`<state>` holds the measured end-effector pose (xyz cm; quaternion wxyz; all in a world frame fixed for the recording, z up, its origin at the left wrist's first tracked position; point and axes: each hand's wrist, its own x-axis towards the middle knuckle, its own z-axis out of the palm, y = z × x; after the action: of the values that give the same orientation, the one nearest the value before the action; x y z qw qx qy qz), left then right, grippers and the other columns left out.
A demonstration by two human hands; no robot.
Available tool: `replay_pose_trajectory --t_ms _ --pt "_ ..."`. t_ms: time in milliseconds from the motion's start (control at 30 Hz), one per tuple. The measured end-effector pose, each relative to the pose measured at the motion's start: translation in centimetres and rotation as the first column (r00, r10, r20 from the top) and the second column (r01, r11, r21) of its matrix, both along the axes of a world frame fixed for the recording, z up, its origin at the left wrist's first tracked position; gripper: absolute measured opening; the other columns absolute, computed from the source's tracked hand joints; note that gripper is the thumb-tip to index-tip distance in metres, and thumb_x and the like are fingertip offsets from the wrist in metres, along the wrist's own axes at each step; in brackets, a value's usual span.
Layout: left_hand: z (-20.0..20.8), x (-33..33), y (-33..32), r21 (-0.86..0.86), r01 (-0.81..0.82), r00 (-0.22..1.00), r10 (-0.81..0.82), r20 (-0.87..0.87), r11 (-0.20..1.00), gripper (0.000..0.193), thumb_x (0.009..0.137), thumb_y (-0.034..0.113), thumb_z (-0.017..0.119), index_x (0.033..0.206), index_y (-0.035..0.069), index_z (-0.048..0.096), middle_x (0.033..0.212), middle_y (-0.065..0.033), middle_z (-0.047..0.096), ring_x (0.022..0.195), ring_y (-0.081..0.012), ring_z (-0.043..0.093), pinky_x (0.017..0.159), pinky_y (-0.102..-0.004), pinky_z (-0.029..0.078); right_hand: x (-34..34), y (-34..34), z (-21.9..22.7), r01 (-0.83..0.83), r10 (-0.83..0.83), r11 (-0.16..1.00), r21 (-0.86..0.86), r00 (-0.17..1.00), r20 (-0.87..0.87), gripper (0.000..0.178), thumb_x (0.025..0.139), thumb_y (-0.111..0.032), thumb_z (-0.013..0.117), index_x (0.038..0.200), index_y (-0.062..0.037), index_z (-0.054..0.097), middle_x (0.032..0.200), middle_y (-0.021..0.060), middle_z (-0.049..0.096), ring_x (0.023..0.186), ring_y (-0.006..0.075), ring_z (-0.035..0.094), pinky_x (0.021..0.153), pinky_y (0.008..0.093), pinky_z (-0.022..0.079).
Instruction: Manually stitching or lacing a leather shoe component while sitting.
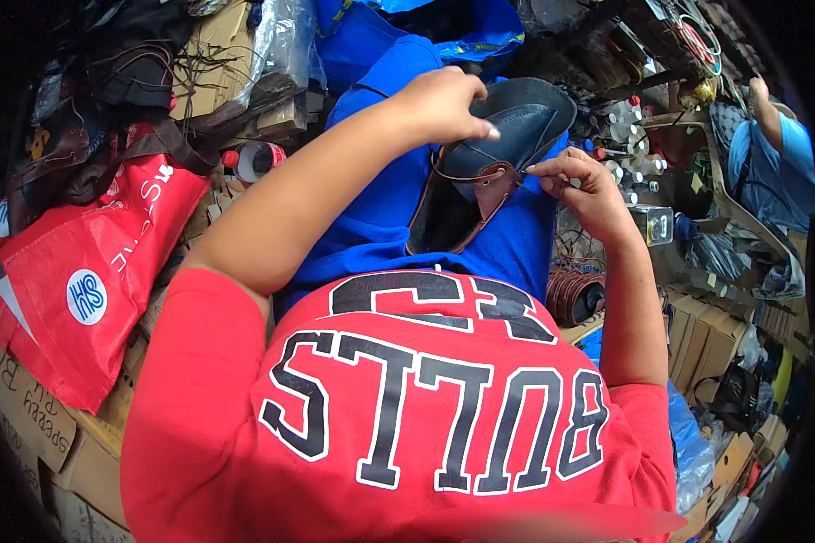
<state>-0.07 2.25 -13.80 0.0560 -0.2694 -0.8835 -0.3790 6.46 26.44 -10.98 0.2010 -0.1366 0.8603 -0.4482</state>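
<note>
A dark blue leather shoe (498,145) with a brown eyelet tab (495,188) and a black sole rests on my lap, its toe pointing away from me. At its left side is my left hand (448,104), thumb stretched over the upper and fingers apart from it. A thin brown lace (439,167) loops out at the left of the tab. On the right, beside the eyelet, my right hand (589,185) pinches a thin strand that looks like the lace end. The fingertips partly hide it.
A red bag (100,262) lies at left over cardboard boxes (36,398). Several small bottles (629,145) stand at right, near a clear square container (652,224). Coiled brown cord (572,294) sits by my right hip. Another person's blue-clothed part (774,167) shows at far right.
</note>
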Motion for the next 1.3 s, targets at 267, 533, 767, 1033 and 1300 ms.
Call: replay_pose_trajectory --t_ms 267,533,767,1033,1300 --pt "-0.5 -2.4 -0.4 -0.268 0.155 0.948 -0.067 0.312 0.951 0.021 0.065 0.019 0.073 0.070 0.003 0.060 0.069 -0.0161 0.062 0.069 -0.0305 0.062 0.060 -0.0398 0.048 0.4 -0.7 1.1 0.019 -0.011 0.985 0.169 0.999 -0.046 0.022 0.079 -0.001 0.065 0.098 -0.0104 0.070 0.073 0.0002 0.048 0.069 0.0110 0.046 0.064 0.0253 0.040" --pt "0.6 -0.1 0.0 -0.046 -0.051 0.990 0.044 -0.133 0.998 0.017 0.072 0.016 0.068 0.083 0.005 0.061 0.099 -0.0148 0.058 0.091 -0.0308 0.059 0.073 -0.0384 0.048 1.0 -2.2 0.8 0.040 0.010 0.972 0.231 0.977 -0.212 0.021 0.076 -0.004 0.067 0.095 -0.0121 0.071 0.073 0.0087 0.055 0.069 0.0214 0.055 0.064 0.0311 0.045" --pt "3.2 3.5 0.0 -0.231 0.290 0.885 -0.168 0.435 0.929 0.032 0.070 0.026 0.072 0.088 0.002 0.065 0.085 -0.0167 0.063 0.084 -0.0329 0.061 0.072 -0.0398 0.048 1.1 -3.0 2.5 0.054 0.237 0.850 0.525 0.850 -0.471 0.018 0.076 -0.009 0.065 0.091 -0.0153 0.071 0.073 0.0078 0.057 0.076 0.0275 0.057 0.074 0.0382 0.041" --pt "0.7 8.0 -0.2 -0.054 0.078 0.997 -0.079 -0.005 0.995 0.015 0.070 0.006 0.068 0.080 0.006 0.056 0.076 -0.0093 0.053 0.069 -0.0299 0.056 0.059 -0.0375 0.042 -1.1 -2.2 1.3 -0.088 0.140 0.971 0.224 0.963 -0.230 0.018 0.075 0.000 0.065 0.088 -0.0093 0.072 0.075 0.0066 0.058 0.074 0.0202 0.058 0.069 0.0317 0.045" --pt "-0.4 8.1 -0.6 -0.074 0.094 0.964 -0.110 -0.240 0.993 0.018 0.068 0.005 0.067 0.086 0.009 0.062 0.074 -0.0041 0.054 0.064 -0.0214 0.055 0.057 -0.0324 0.039 -2.5 -0.6 -1.2 -0.043 0.049 0.995 -0.093 0.997 0.066 0.024 0.075 0.005 0.066 0.093 -0.0091 0.073 0.080 0.0000 0.057 0.077 0.0095 0.055 0.068 0.0231 0.046"
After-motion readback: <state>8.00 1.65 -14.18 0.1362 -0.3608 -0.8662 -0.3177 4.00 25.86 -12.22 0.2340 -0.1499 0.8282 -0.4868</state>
